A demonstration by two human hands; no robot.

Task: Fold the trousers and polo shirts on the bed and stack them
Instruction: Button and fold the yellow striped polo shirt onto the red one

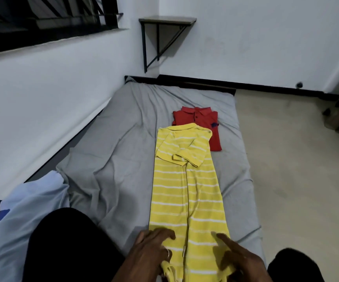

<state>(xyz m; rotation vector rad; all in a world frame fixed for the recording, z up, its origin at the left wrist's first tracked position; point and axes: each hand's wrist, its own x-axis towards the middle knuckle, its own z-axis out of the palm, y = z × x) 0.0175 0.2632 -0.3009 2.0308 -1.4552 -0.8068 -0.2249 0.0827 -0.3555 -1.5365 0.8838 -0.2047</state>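
A yellow polo shirt with white stripes [187, 186] lies lengthwise on the grey bed sheet [119, 139], both sides and sleeves folded inward into a long narrow strip. My left hand [152, 251] grips the hem at its near left corner, fingers curled over the fabric. My right hand [235, 255] holds the near right corner, index finger stretched along the cloth. A folded red polo shirt [199, 123] rests just beyond the yellow collar, partly overlapped by it.
A pale blue garment [22, 220] is heaped at the near left on the bed. My dark-trousered knees [67, 247] are in the foreground. The white wall [42, 88] runs along the bed's left side, beige floor [296, 169] lies to the right, a wall shelf [166, 21] hangs in the corner.
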